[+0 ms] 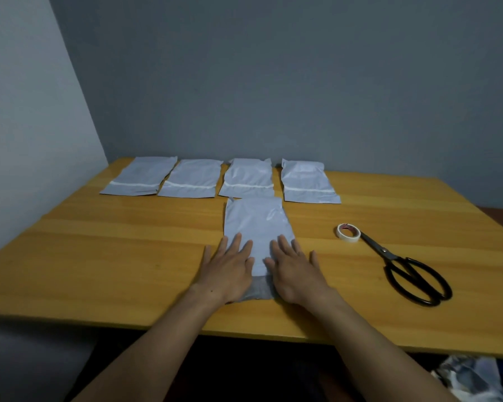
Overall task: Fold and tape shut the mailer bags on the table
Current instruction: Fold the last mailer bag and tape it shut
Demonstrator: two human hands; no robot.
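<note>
Right of grey plastic mailer bag (256, 224): white tape roll (348, 233), seemingly touching black metal scissors (384, 250). Behind: four grey bags (247, 178). On bag: left hand (230, 271), right hand (295, 271), fingers spread flat.

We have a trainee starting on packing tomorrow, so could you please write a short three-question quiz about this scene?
1. How many mailer bags lie in the back row on the table?
2. True or false: the scissors lie on the person's right, beside the tape roll.
3. What are the left hand and the right hand doing?
A: pressing flat on the front bag
B: gripping the tape roll
C: cutting with the scissors

Key: 1. four; 2. true; 3. A.
</note>
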